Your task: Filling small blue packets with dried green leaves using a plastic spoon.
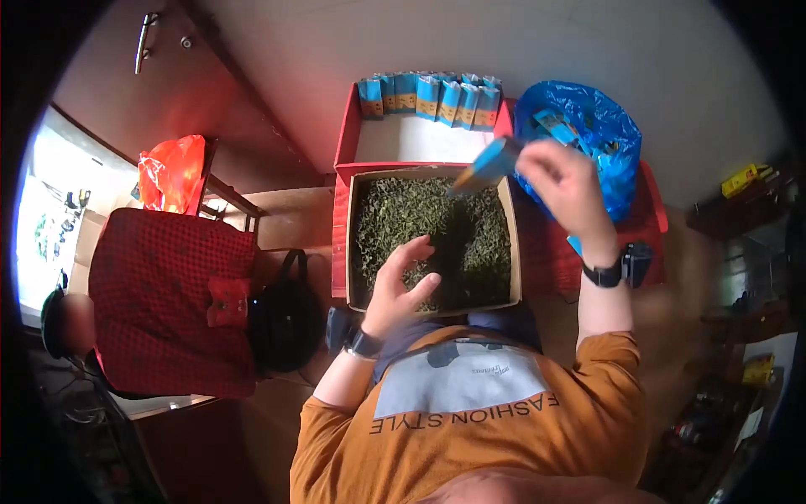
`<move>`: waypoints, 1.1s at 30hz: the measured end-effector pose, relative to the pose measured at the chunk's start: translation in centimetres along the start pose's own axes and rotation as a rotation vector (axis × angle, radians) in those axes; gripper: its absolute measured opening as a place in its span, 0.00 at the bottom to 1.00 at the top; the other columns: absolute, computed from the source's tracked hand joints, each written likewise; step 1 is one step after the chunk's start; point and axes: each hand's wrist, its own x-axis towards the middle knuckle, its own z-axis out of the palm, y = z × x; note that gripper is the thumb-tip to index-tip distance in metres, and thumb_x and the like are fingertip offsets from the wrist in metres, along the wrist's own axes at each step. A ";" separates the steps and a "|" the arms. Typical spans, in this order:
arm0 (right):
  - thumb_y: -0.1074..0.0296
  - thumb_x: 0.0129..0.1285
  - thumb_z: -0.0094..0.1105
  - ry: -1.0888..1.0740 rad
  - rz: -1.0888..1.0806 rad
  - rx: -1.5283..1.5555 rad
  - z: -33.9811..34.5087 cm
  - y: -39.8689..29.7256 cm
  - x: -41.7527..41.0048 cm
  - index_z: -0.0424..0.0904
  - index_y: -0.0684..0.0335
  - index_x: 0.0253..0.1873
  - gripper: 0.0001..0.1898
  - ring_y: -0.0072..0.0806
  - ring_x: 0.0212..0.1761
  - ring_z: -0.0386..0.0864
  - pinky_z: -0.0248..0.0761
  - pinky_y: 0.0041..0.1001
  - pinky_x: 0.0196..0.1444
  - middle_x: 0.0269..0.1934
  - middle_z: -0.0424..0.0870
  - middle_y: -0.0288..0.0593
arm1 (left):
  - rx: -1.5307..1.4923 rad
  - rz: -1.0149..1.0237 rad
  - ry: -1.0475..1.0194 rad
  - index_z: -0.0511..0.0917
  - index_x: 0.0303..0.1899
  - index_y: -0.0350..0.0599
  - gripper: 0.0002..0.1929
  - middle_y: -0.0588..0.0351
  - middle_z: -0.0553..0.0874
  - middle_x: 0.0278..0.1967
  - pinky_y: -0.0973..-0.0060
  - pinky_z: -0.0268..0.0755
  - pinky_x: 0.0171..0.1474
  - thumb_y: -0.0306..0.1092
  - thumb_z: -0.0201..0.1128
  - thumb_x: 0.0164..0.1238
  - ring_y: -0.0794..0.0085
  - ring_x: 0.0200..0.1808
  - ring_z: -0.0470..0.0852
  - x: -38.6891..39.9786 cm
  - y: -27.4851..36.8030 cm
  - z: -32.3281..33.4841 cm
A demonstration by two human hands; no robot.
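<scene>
My right hand point(567, 189) pinches one end of a blue-and-tan paper packet point(488, 165), which slants down to the left and is blurred. The packet is above the upper right part of a cardboard box point(516, 264). Loose, dark green dried leaves point(403, 211), tea-like in look, fill the box in front of me. Over the near part of the leaves, my left hand point(400, 290) has its fingers spread with nothing in them. Whether its fingertips touch the leaves I cannot tell.
Behind the box, a red tray point(346, 142) with a white bottom holds several upright blue-and-tan packets point(428, 97). A blue plastic bag point(620, 126) with more packets stands at right on the red table point(548, 252). At left are a red checked cloth point(170, 302) and a black bag point(286, 321).
</scene>
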 end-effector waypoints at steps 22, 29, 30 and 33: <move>0.61 0.71 0.66 0.237 0.181 -0.211 14.6 23.8 23.8 0.86 0.58 0.44 0.08 0.51 0.42 0.89 0.81 0.45 0.44 0.37 0.91 0.51 | 0.836 0.101 0.242 0.81 0.62 0.47 0.26 0.56 0.88 0.48 0.60 0.72 0.58 0.32 0.76 0.61 0.57 0.54 0.84 -3.1 -4.3 -3.9; 0.61 0.73 0.64 0.207 0.335 -0.310 17.8 24.2 25.0 0.88 0.57 0.57 0.13 0.54 0.53 0.88 0.82 0.46 0.54 0.49 0.91 0.54 | 0.832 0.093 0.199 0.83 0.62 0.46 0.25 0.54 0.87 0.45 0.60 0.73 0.57 0.34 0.76 0.62 0.58 0.51 0.84 -2.9 -4.4 -3.9; 0.61 0.73 0.64 0.206 0.342 -0.309 17.7 24.2 24.6 0.88 0.57 0.57 0.13 0.54 0.53 0.88 0.82 0.46 0.54 0.49 0.91 0.54 | 0.833 0.084 0.207 0.83 0.61 0.46 0.25 0.54 0.87 0.46 0.60 0.73 0.57 0.34 0.76 0.62 0.58 0.51 0.85 -2.9 -4.4 -3.9; 0.62 0.73 0.64 0.183 0.276 -0.187 16.2 24.1 23.0 0.86 0.63 0.59 0.16 0.54 0.56 0.88 0.82 0.44 0.57 0.52 0.91 0.55 | 0.836 0.082 0.217 0.83 0.60 0.46 0.24 0.54 0.88 0.47 0.61 0.73 0.58 0.33 0.76 0.62 0.58 0.52 0.85 -3.2 -4.5 -3.7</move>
